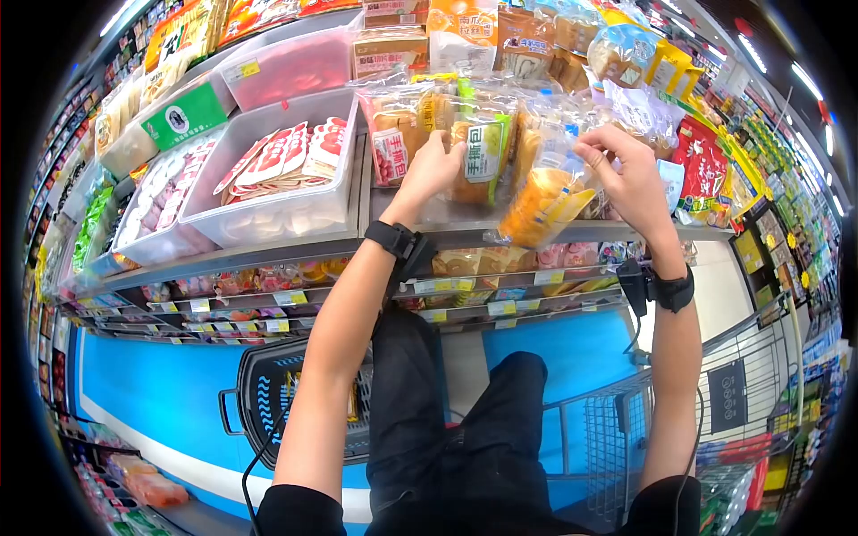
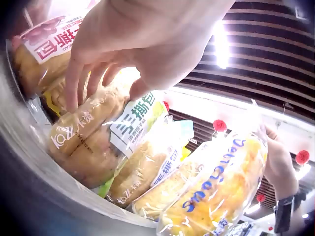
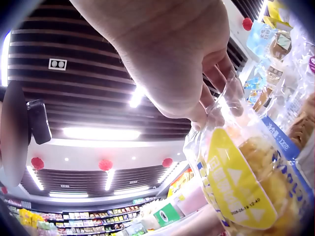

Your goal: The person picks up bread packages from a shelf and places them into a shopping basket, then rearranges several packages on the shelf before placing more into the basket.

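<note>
My right hand [image 1: 626, 174] pinches the crimped top of a clear bag of golden bread [image 1: 536, 210]. This bag hangs tilted at the shelf's front edge; a yellow panel with a printed date [image 3: 238, 182] shows in the right wrist view, and blue "Delicious" lettering in the left wrist view. My left hand [image 1: 431, 174] holds a bagged loaf with a green-and-white label [image 1: 485, 152], thumb on one side and fingers on the other. Left of it stands a bagged loaf with a red-and-white label [image 1: 391, 152]. More bagged loaves [image 2: 135, 174] stand between the two hands.
Clear plastic bins [image 1: 268, 228] line the shelf to the left, one with red-and-white packets. Lower shelves [image 1: 487, 286] carry price tags. On the blue floor sits a black basket [image 1: 255, 393]; a wire shopping cart [image 1: 617, 429] stands at the right.
</note>
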Motion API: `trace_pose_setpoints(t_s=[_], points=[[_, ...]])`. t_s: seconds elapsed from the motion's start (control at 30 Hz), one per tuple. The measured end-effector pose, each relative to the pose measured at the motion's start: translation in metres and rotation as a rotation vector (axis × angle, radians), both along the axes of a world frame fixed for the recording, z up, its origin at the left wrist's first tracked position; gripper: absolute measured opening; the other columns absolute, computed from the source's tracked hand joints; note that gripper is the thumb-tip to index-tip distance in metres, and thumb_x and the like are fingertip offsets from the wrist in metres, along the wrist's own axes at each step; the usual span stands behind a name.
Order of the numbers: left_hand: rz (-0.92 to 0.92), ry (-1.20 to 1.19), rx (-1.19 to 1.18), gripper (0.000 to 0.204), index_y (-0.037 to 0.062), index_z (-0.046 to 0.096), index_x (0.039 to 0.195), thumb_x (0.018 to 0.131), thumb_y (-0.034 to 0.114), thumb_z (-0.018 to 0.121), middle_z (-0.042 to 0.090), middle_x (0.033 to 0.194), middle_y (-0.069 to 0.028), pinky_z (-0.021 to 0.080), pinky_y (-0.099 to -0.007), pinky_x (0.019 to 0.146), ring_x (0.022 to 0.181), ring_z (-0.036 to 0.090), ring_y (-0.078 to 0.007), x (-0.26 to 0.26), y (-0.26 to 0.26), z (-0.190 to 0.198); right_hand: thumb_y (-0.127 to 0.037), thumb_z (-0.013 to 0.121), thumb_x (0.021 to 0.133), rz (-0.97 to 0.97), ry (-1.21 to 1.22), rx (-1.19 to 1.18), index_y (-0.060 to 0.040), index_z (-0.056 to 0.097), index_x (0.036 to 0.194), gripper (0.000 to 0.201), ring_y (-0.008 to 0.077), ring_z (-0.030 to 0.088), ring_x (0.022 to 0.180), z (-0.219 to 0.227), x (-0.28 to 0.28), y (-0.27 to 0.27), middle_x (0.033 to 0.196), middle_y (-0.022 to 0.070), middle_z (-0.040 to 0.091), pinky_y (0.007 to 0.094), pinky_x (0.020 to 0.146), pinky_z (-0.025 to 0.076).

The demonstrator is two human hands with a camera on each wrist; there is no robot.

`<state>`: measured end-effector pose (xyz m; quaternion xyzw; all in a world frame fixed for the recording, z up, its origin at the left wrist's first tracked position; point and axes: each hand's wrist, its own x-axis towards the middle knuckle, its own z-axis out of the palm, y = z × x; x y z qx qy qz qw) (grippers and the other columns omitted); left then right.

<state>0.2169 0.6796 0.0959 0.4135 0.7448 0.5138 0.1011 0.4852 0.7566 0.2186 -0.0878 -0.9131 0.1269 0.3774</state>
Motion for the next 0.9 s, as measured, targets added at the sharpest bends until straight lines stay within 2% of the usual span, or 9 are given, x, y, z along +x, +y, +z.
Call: trace_pose_setpoints(t_s=[0.13,0.3,0.33,0.47,0.57,0.63,0.67,0.73,0.9], points=[[-0.073,-0.027,-0.034,0.067,-0.0088,0.041,0.134,0.088,0.034,0.064,0.060,0.123,-0.0245,0.044,-0.0361,0.098,0.116,0.058,-0.0302,0.000,-0.010,0.003,-0.012,0.064,0.088,-0.011,-0.012,-0.005,0.0016,0.064,0.092,0.014,0.0194,0.057,0.069,-0.003,-0.001,0.002,0.082,0.0101,0.063,0.0297,0.061,0.045],[-0.121,0.142,-0.197,0.103,-0.0090,0.032,0.139,0.068,0.047,0.081,0.057,0.125,-0.0287,0.044,-0.0366,0.099,0.117,0.057,-0.0320,0.010,-0.017,0.000,-0.012,0.064,0.088,-0.003,0.006,-0.009,0.0021,0.064,0.092,0.014,0.0185,0.057,0.068,-0.004,-0.003,0.002,0.083,0.0104,0.065,0.0295,0.062,0.045],[-0.129,0.066,-0.101,0.098,-0.0072,0.038,0.131,0.061,0.042,0.085,0.058,0.120,-0.0316,0.046,-0.0394,0.097,0.113,0.059,-0.0380,0.012,-0.014,-0.006,-0.012,0.064,0.088,0.000,0.003,-0.008,0.0021,0.064,0.092,0.014,0.0185,0.057,0.068,-0.005,-0.003,0.000,0.083,0.0104,0.065,0.0295,0.062,0.045],[-0.056,0.039,-0.137,0.088,-0.0053,0.042,0.123,0.060,0.036,0.086,0.059,0.117,-0.0303,0.047,-0.0421,0.095,0.110,0.059,-0.0407,0.015,-0.013,-0.003,-0.010,0.064,0.088,-0.004,-0.006,-0.019,0.0026,0.064,0.092,0.013,0.0179,0.058,0.069,-0.003,-0.003,-0.004,0.081,0.0104,0.065,0.0295,0.062,0.045],[0.074,0.320,-0.019,0.075,-0.0010,0.044,0.118,0.059,0.023,0.084,0.060,0.109,-0.0243,0.044,-0.0461,0.093,0.106,0.058,-0.0388,0.018,-0.021,0.009,-0.009,0.064,0.087,0.010,0.005,-0.037,0.0025,0.064,0.092,0.013,0.0177,0.057,0.069,-0.004,0.001,0.000,0.080,0.0104,0.064,0.0295,0.063,0.045],[0.187,0.602,0.031,0.070,-0.0002,0.047,0.120,0.062,0.020,0.081,0.061,0.105,-0.0220,0.047,-0.0428,0.089,0.103,0.059,-0.0369,0.022,-0.033,0.029,-0.009,0.064,0.087,0.012,0.006,-0.059,0.0024,0.064,0.092,0.012,0.0177,0.057,0.069,-0.006,0.003,0.002,0.080,0.0104,0.064,0.0295,0.063,0.045],[0.184,0.600,0.025,0.070,-0.0002,0.047,0.120,0.062,0.020,0.081,0.061,0.105,-0.0220,0.047,-0.0428,0.089,0.103,0.059,-0.0369,0.024,-0.038,0.040,-0.009,0.065,0.087,0.016,-0.007,-0.042,0.0023,0.064,0.092,0.012,0.0177,0.057,0.069,-0.006,0.004,0.003,0.080,0.0103,0.064,0.0295,0.063,0.045],[0.306,0.976,0.000,0.064,0.0026,0.049,0.118,0.062,0.014,0.078,0.062,0.102,-0.0197,0.044,-0.0436,0.090,0.100,0.060,-0.0358,0.024,-0.043,0.062,-0.009,0.065,0.087,0.023,-0.019,-0.028,0.0023,0.064,0.092,0.012,0.0177,0.056,0.069,-0.008,0.003,0.004,0.080,0.0102,0.064,0.0296,0.063,0.045],[0.226,1.033,-0.246,0.053,0.0061,0.054,0.114,0.066,0.013,0.075,0.062,0.109,-0.0164,0.038,-0.0429,0.098,0.109,0.057,-0.0331,0.020,-0.042,0.094,-0.011,0.063,0.089,0.029,-0.034,-0.040,0.0009,0.064,0.092,0.012,0.0197,0.056,0.068,-0.014,0.001,0.003,0.079,0.0102,0.062,0.0304,0.063,0.044]])
